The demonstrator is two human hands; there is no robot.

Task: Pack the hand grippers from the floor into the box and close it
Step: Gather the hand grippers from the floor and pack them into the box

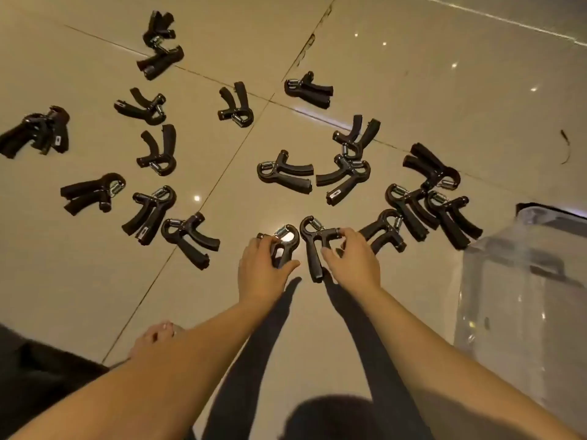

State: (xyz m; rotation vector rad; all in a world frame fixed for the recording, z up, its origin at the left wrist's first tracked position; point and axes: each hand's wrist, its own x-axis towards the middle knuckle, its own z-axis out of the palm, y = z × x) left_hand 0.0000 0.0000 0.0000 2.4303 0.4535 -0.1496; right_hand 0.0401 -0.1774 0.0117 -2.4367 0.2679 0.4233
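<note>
Several black hand grippers with steel springs lie scattered over the beige tiled floor. My left hand [260, 268] curls round one hand gripper [281, 242] just ahead of me. My right hand [352, 258] pinches the handles of a second hand gripper [314, 249] right beside it. Both of these lie low on the floor. A clear plastic box [521, 300] with dark latches stands at the right edge, close to my right forearm.
More hand grippers lie close by: one at the left [190, 238], one at the right [384, 230], others farther out in a ring. A bare foot [155, 336] rests on the floor at lower left. A dark scrap [567, 147] lies at far right.
</note>
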